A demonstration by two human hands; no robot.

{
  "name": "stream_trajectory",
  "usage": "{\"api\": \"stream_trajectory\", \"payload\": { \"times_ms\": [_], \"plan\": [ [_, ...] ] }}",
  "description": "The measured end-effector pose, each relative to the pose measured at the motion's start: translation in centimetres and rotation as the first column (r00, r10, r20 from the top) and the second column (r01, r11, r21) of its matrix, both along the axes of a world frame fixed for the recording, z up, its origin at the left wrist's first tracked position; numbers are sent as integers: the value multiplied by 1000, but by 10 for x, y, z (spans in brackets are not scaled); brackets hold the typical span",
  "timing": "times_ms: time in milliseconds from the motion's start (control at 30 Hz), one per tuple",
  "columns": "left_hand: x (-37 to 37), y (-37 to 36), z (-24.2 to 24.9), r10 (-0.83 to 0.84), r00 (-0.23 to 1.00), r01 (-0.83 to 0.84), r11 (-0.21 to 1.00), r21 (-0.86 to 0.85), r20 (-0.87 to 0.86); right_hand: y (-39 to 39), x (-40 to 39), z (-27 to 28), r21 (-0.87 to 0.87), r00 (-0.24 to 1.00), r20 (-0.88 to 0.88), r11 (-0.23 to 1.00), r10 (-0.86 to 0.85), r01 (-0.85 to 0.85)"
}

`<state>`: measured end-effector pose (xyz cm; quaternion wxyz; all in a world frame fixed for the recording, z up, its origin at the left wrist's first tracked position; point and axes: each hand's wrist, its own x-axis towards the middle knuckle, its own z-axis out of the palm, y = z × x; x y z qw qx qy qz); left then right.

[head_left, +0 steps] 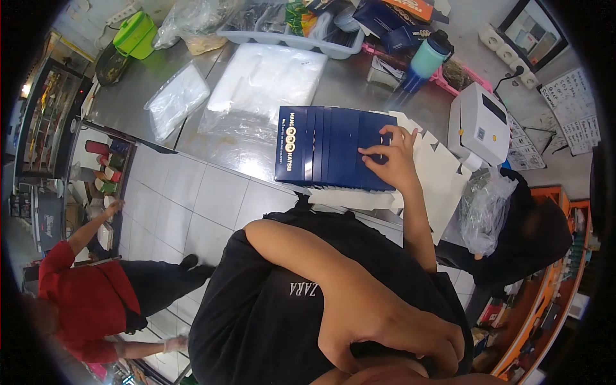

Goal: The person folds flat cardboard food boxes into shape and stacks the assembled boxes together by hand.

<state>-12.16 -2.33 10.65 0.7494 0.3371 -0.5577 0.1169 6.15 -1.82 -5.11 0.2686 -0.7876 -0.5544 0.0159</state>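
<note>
Left hand, grip unclear, is nearest; navy cartons lie beneath the spread right hand.

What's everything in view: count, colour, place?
Printed cartons: several, navy, packed together on table
Steel table: one, grey, centre
Cardboard flaps: several, cream, right of cartons
Plastic packets: two, whitish, table left
Tray: one, pale blue, table back
Bottle: one, teal and navy, behind cartons
Printer: one, white, table right
Container: one, lime green, table's far left
Loose bags: at least two, clear, left and right
Notices: several, white, right wall
Other people: two, one in red left, one in black right
Right hand: one, bare, on cartons
Left hand: one, bare, bottom centre
</note>
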Motion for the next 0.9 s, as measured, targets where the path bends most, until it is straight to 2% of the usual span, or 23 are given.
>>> {"api": "stream_trajectory", "payload": {
  "times_ms": [333,433,633,733,900],
  "plan": [
    [-2,4,-1,3,1000,-3,1000,1,-15,17,-5,3,-30,999,-28,999,-33,32],
    [0,7,-1,-29,1000,29,999,-20,10,21,-11,7,23,998,-50,999,-32,33],
    [-5,10,-1,-37,999,37,999,-17,-18,21,-15,10,-46,991,99,995,92,-87],
    [-4,11,1,-25,1000,25,1000,-18,6,20,-16,18,-78,993,54,992,104,-99],
    [-5,13,2,-21,999,21,1000,0,39,34,-17,13,-32,997,0,997,76,-76]
  ]
}}
